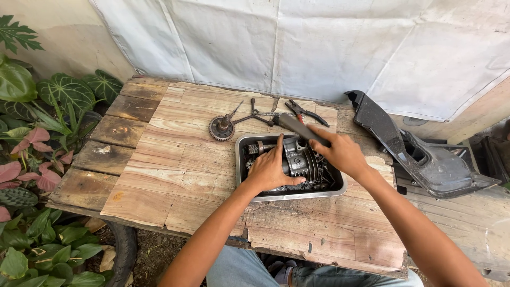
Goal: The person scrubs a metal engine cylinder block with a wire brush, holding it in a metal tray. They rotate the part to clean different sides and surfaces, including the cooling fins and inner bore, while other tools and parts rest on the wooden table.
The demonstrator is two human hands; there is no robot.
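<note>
A metal tray (240,159) sits on the wooden table and holds a greasy engine part (304,162) with cooling fins. My left hand (270,170) rests flat on the engine part's left side, index finger stretched up. My right hand (340,151) grips the dark handle of a tool (297,127) that slants up to the left, its working end down at the engine part and hidden. Beyond the tray lie a toothed gear with a shaft (221,128), pliers (303,112) and some thin metal tools (255,114).
The wooden table (175,175) is made of worn planks. A black plastic vehicle panel (419,154) lies at the right. Leafy plants (42,117) crowd the left side. A white tarp (319,48) hangs behind the table. A tyre (125,250) stands under the left edge.
</note>
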